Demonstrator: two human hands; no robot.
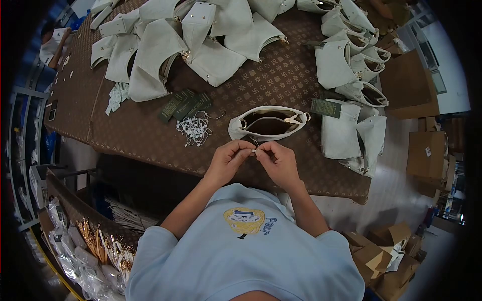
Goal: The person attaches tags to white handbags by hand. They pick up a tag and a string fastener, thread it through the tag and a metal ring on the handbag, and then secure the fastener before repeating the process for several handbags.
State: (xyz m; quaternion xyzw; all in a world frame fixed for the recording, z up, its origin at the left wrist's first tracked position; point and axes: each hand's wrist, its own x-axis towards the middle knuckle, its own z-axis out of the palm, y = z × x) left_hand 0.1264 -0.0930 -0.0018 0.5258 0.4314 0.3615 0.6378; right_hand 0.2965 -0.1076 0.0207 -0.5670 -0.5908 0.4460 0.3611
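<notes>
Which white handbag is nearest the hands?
The white handbag with the open, brown-lined oval mouth, just beyond the left hand and right hand; other bags lie grouped farther off.

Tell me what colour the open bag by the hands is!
Whitish outside and dark brown inside; the open bag shows best in the head view.

A lane of surface (281, 75) runs between the far heap of white bags (216, 60) and the row of bags (334, 67) at right; the open bag (268, 126) bars the straight way ahead of the left hand (228, 158) and right hand (278, 159); white strings (193, 130) and dark tags (186, 104) obstruct its left; a hand could pass on its right or along the near edge.
</notes>
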